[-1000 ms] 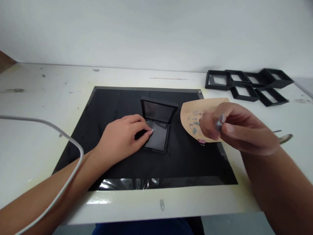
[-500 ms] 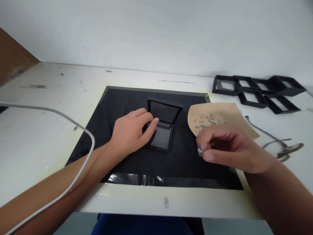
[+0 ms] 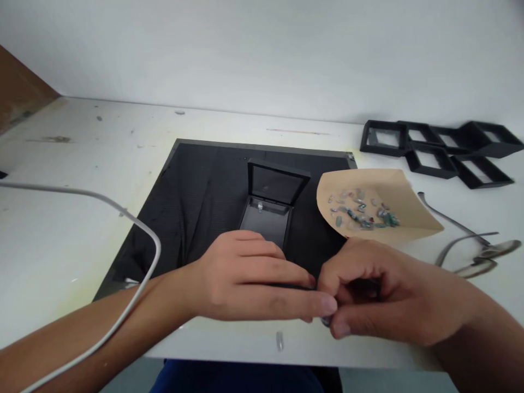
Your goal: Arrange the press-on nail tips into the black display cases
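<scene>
My left hand (image 3: 254, 278) and my right hand (image 3: 380, 292) meet fingertip to fingertip over the front edge of the black mat (image 3: 196, 191). My right hand pinches a small bluish-grey stone (image 3: 326, 321) between thumb and forefinger. My left fingers lie flat and reach up to that stone; its thumb is hidden. Behind my hands a small black box (image 3: 270, 210) stands open, with a tiny pale stone (image 3: 260, 206) inside near the hinge. To the right lies a tan paper (image 3: 401, 191) carrying several small stones (image 3: 360, 213).
Several black square frames (image 3: 438, 144) lie at the back right. Metal tools (image 3: 470, 248) rest right of the paper. A white cable (image 3: 123, 215) arcs across the left. One loose stone (image 3: 279, 341) lies on the white table near its front edge.
Both hands have come toward me. My left hand left the open box and my right hand dropped from beside the paper; they now touch at the mat's front edge.
</scene>
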